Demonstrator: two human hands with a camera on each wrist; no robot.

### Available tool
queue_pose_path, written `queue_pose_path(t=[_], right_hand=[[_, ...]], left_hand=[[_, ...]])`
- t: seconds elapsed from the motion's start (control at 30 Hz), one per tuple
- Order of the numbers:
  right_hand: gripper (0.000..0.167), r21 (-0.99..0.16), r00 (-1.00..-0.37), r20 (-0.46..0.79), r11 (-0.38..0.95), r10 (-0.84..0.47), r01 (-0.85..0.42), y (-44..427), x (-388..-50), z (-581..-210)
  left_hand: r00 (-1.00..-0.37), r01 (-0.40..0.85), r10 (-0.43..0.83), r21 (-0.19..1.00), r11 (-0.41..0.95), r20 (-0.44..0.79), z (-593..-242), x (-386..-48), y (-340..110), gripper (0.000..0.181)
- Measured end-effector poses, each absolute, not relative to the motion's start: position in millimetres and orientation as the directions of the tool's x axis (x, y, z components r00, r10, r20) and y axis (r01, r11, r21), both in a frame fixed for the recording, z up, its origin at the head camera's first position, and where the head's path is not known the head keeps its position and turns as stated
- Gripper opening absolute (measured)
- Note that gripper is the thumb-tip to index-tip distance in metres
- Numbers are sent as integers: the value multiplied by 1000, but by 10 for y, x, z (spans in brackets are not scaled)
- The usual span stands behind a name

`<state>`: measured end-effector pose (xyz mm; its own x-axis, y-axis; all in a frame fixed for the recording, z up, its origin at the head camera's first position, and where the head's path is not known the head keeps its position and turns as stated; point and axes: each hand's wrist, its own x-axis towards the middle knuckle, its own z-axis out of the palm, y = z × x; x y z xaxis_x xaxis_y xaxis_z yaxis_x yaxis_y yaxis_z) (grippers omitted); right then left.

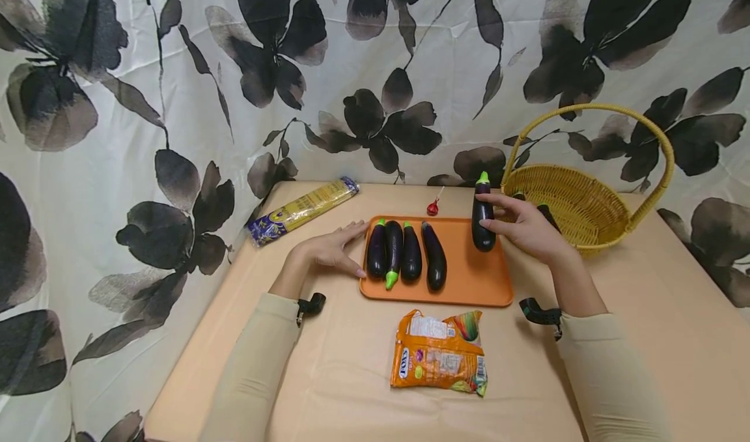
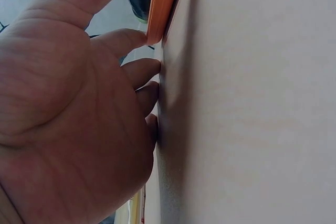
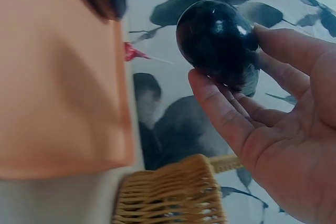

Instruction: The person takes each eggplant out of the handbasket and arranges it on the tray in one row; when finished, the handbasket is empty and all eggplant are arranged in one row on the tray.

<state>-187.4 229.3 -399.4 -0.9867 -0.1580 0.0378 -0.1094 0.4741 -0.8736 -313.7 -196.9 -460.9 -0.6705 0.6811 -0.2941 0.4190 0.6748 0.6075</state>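
Observation:
An eggplant with a green tip is pinched between the thumb and fingers of my right hand, above the right end of an orange tray. In the right wrist view the same eggplant shows its dark rounded end, held clear of the tray. Several more eggplants lie side by side on the tray's left half, one with its green tip toward me. My left hand touches the tray's left edge with fingers spread. In the left wrist view its fingertips rest at the tray rim and the table.
A yellow wicker basket with a tall handle stands at the back right, dark eggplants partly visible inside. A red lollipop lies behind the tray. A long yellow-blue packet lies back left. An orange candy bag lies in front.

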Motion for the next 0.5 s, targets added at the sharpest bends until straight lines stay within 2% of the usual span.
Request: queue_pose_path(t=[0.2, 0.5], right_hand=[[56, -865, -981, 12, 490, -196, -108, 2224, -1954, -4153], [55, -802, -964, -32, 582, -264, -133, 2125, -2005, -4291]], left_hand=[[-672, 416, 678, 605, 679, -298, -4611, -3129, -1975, 130], [-667, 431, 685, 599, 675, -292, -4611, -3133, -1987, 132]])
